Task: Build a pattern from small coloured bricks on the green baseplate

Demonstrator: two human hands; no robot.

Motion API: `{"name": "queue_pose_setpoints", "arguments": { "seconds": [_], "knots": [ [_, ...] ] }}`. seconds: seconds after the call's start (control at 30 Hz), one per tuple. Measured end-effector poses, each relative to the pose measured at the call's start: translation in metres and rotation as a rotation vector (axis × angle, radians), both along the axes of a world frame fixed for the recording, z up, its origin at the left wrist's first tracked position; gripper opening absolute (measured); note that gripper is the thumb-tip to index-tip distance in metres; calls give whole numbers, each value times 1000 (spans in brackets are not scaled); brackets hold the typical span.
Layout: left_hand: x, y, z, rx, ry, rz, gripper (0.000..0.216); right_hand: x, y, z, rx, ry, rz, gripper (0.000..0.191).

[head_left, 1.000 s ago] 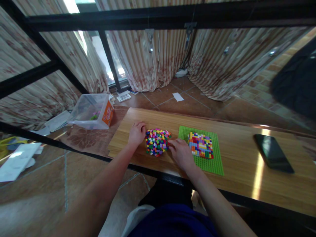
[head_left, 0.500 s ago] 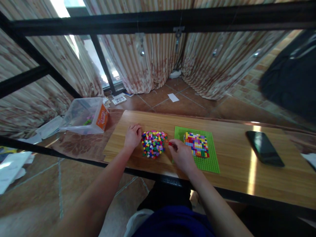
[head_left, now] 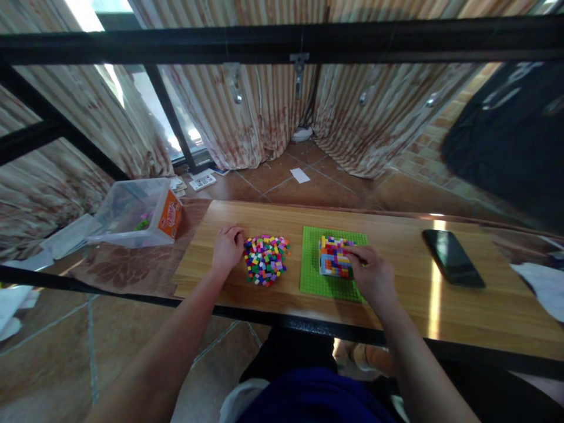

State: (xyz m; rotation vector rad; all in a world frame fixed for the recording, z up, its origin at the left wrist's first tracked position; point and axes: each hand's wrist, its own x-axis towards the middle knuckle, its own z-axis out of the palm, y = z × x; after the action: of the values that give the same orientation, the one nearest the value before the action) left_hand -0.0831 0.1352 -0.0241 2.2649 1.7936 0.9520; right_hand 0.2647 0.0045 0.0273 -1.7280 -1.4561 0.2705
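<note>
Small toy bricks in many colours form a loose pile (head_left: pixel 265 261) on the wooden table. My left hand (head_left: pixel 227 249) rests at the pile's left edge, fingers curled together; whatever they may hold is hidden. A green studded baseplate (head_left: pixel 310 267) lies to the right of the pile, and on it stands a low, multicoloured block of joined bricks (head_left: pixel 333 258). Over the block's right side, my right hand (head_left: pixel 373 275) pinches a small red brick, which its fingertips mostly cover. I cannot tell whether that brick touches the block.
A black phone (head_left: pixel 453 258) lies on the table (head_left: pixel 400 241) at the right. Beyond the left end stands a clear plastic box (head_left: pixel 132 205) with an orange label. A dark metal bar (head_left: pixel 264 44) crosses above, before striped curtains (head_left: pixel 259 117).
My right hand has moved right with the red brick, from beside the pile to the block on the baseplate. The left hand stays beside the pile. The whole view has shifted slightly.
</note>
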Motion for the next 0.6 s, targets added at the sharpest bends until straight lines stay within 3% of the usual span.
{"name": "queue_pose_setpoints", "arguments": {
  "seconds": [0.27,0.6],
  "knots": [
    [0,0,0,8,4,-1,25,8,20,-2,-50,-94,109,26],
    [1,-3,2,3,-10,-5,24,7,25,-5,-67,-43,97,26]
  ]
}}
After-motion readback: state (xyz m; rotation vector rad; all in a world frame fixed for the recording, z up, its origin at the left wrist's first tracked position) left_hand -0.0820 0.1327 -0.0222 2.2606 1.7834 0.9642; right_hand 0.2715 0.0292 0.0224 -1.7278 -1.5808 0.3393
